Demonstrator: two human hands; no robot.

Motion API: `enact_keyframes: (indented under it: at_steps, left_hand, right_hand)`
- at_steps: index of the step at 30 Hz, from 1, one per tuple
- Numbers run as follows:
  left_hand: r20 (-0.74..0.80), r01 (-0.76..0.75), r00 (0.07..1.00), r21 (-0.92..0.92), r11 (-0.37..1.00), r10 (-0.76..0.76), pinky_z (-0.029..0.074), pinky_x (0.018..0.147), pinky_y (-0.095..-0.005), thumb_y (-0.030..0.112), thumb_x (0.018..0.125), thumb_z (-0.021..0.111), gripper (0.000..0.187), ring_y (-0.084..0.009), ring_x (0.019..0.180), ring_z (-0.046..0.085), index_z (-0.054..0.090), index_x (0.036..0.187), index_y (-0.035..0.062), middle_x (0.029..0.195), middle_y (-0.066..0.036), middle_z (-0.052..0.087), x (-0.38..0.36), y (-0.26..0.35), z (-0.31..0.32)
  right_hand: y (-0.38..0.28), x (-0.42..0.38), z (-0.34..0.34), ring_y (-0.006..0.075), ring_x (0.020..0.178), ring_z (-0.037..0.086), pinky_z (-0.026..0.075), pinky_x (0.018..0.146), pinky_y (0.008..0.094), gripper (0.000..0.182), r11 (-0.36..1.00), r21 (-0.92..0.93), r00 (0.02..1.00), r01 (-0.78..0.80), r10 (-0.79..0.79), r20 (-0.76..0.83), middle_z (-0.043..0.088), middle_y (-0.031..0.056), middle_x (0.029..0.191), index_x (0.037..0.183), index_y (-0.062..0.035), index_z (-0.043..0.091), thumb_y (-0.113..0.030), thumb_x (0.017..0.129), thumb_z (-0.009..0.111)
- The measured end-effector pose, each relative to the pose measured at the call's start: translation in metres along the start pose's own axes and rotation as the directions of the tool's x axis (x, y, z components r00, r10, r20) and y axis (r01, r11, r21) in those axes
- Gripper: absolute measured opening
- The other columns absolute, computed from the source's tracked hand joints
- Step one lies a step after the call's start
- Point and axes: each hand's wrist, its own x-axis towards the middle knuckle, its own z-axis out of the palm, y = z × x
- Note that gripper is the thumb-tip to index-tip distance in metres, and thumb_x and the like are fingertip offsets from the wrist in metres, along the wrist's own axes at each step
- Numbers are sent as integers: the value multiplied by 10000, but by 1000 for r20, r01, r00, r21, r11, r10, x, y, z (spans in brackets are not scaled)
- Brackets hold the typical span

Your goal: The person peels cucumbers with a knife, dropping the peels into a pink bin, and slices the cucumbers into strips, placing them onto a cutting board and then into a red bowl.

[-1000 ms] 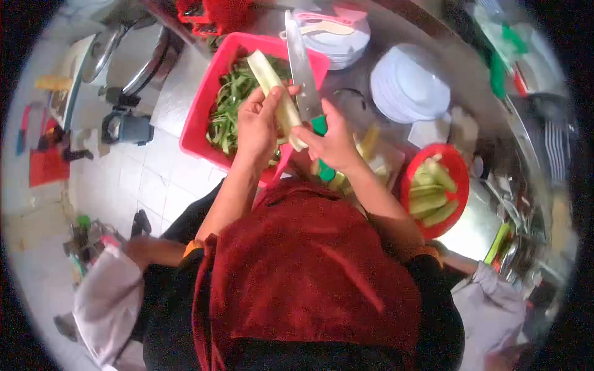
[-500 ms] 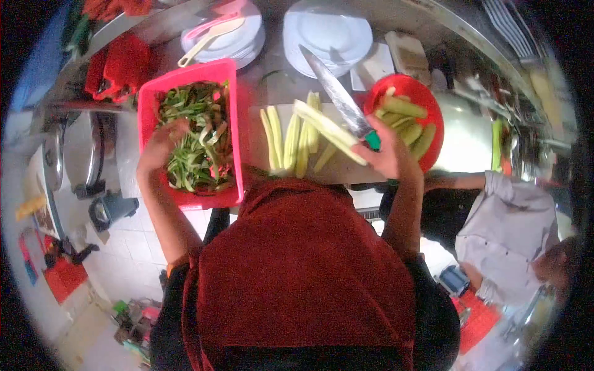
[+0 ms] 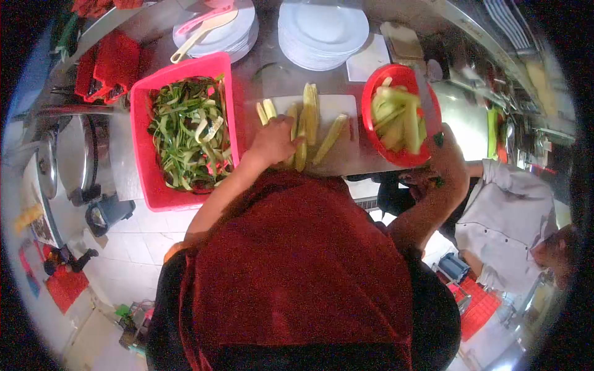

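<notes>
My left hand (image 3: 272, 143) lies over peeled cucumber strips (image 3: 301, 145) on the white cutting board (image 3: 346, 145), its fingers curled round some of them. Beside it are other strips, among them a separate cucumber strip (image 3: 330, 138) to the right. At the right, my right hand (image 3: 450, 154) is closed on a knife (image 3: 423, 93) with a green handle. The blade points away from me over the rim of the red bowl (image 3: 369, 123). Inside the bowl are pale cucumber pieces (image 3: 396, 114), partly blurred.
Left of the board stands a pink tub (image 3: 140, 142) full of green peelings (image 3: 185, 136). Stacked white plates (image 3: 323, 28) sit behind, with a spatula (image 3: 207, 34) on the left stack. A person in a light shirt (image 3: 507, 216) is close at the right.
My left hand has left the pink tub and moved right onto the cucumber strips. My right hand moved right with the knife; the cucumber strip it held is gone from it, and the bowl's pieces blur.
</notes>
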Motion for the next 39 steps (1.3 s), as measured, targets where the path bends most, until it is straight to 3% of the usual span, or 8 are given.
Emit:
enact_keyframes:
  at_steps: [2, 5, 10, 22, 25, 29, 34, 39]
  left_hand:
    - [500, 425, 808, -129, 896, -312, 401, 1030, -412, 527, 843, 584, 622, -337, 1212, 522, 553, 1294, 99, 1227, -229, 585, 9, 11, -27]
    - [16, 132, 991, -24, 991, -132, 235, 1130, -467, 605, 819, 555, 737, -348, 1375, 311, 474, 1379, 134, 1418, -220, 419, 21, -24, 3]
    - [110, 198, 969, 177, 964, -220, 72, 1143, -553, 587, 833, 539, 779, -427, 1416, 135, 432, 1397, 61, 1521, -198, 245, 54, -7, 36]
    - [-70, 158, 986, 85, 984, -152, 299, 1035, -545, 289, 827, 617, 614, -394, 1291, 366, 391, 1304, -25, 1256, -322, 475, 67, 25, 71]
    - [247, 356, 916, -142, 924, -315, 424, 950, -460, 235, 842, 605, 546, -364, 1136, 529, 383, 1291, 18, 1098, -283, 572, 48, 37, 56]
    - [-182, 86, 960, -523, 848, -210, 508, 793, -374, 176, 893, 574, 337, -286, 905, 622, 468, 1182, 39, 963, -154, 630, 32, 5, 50]
    - [19, -152, 909, -915, -374, -417, 417, 631, -300, 455, 983, 412, 359, -130, 656, 459, 540, 1076, 133, 800, -20, 534, 2, 8, -36]
    - [-87, -271, 937, -792, -546, -338, 348, 510, -255, 423, 1015, 314, 399, -122, 594, 429, 506, 1190, 121, 752, -13, 490, -50, -32, -60]
  right_hand:
    - [-28, -25, -20, 425, 1074, 561, 452, 918, 469, 400, 988, 153, 995, 34, -48, 87, 572, 261, 1160, 1212, 0, 477, -191, 882, 596]
    - [-19, -34, -13, 412, 1098, 559, 451, 927, 464, 398, 977, 82, 972, 195, -203, 118, 571, 261, 1177, 1223, -2, 480, -219, 905, 582]
    - [-25, -32, 5, 402, 1098, 563, 452, 928, 454, 381, 970, 204, 937, 129, -186, 295, 589, 255, 1141, 1207, -3, 509, -214, 898, 580]
    - [-3, -52, 29, 248, 640, 615, 495, 607, 362, 405, 951, 243, 895, 193, -272, 353, 635, 159, 958, 1226, -37, 499, -174, 868, 631]
    - [16, -42, 51, 138, 536, 537, 466, 513, 310, 442, 751, 149, 759, 643, -651, 11, 632, 111, 884, 1249, -25, 492, -177, 865, 649]
    - [-4, -36, 33, 111, 528, 523, 449, 507, 282, 432, 878, 468, 887, 97, -290, 358, 628, 73, 799, 1258, -6, 495, -184, 887, 630]
    - [-25, -15, 69, 83, 541, 501, 408, 489, 240, 272, 626, 745, 875, 230, -468, 123, 582, 22, 745, 1138, 18, 514, -145, 929, 573]
    - [-118, -17, 84, 127, 520, 522, 419, 492, 289, 180, 526, 842, 757, 117, -596, 268, 524, 37, 617, 1006, -19, 528, -196, 973, 522]
